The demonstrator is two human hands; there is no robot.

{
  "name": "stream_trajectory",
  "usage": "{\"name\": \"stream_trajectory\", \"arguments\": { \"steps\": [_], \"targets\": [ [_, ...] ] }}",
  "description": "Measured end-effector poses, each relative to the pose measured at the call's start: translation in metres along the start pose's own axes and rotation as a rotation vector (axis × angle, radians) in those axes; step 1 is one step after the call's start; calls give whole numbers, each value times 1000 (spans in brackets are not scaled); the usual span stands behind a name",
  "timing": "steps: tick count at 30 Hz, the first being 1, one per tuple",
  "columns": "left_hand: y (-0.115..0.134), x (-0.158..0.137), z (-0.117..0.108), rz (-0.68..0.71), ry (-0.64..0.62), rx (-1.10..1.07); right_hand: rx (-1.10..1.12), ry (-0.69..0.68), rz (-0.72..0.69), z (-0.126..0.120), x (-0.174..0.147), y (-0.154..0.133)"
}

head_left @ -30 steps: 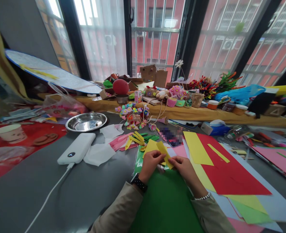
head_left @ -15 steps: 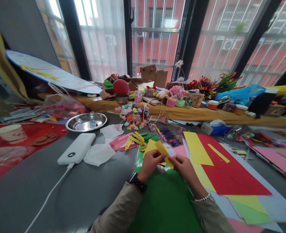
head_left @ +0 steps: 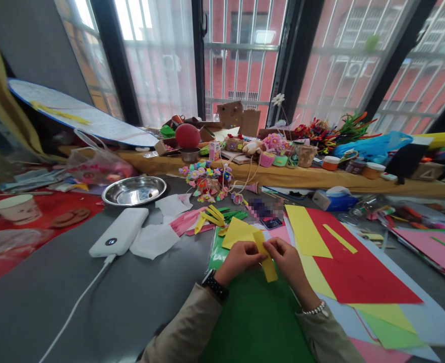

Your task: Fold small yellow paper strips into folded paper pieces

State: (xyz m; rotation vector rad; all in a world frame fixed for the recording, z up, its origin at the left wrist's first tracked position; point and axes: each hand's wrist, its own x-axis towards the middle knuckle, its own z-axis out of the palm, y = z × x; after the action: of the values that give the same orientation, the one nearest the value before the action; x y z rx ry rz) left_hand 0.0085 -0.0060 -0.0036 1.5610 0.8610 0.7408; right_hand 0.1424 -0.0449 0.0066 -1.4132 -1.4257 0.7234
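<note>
Barred windows (head_left: 243,55) rise beyond the far edge of a cluttered gray bench (head_left: 139,292). Left hand (head_left: 239,259) and right hand (head_left: 287,259) together pinch a yellow paper strip (head_left: 270,271) between them, over the far end of a green sheet (head_left: 256,320).

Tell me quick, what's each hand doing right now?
Left hand: closed, fingertips holding the yellow paper strip.
Right hand: closed, fingertips holding the same yellow paper strip.

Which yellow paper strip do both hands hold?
The pinched strip between left hand and right hand; the wide strip and thin strip lie over the red sheet.
</note>
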Motion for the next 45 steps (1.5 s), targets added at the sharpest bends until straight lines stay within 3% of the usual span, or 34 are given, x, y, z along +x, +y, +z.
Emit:
{"name": "stream_trajectory", "arguments": {
  "steps": [8,17,23,27,35,40,45],
  "targets": [
    [2,0,0,-13,0,-122,16,45,-22,3,3,10],
    [1,2,0,-40,-4,-167,137,-3,-6,0,5,9],
    [2,3,-2,11,133,-249,108,-33,-10,3,4,12],
    [-1,4,-3,22,115,-259,122,-28,-1,5,3,13],
    [1,2,-1,84,164,-125,-21,-64,-52,1,5,15],
    [0,3,-1,122,258,-109,0,-79,-35,2,8,20],
    [-7,6,-1,159,221,-17,-81,-133,-56,0,8,17]
  ]
}}
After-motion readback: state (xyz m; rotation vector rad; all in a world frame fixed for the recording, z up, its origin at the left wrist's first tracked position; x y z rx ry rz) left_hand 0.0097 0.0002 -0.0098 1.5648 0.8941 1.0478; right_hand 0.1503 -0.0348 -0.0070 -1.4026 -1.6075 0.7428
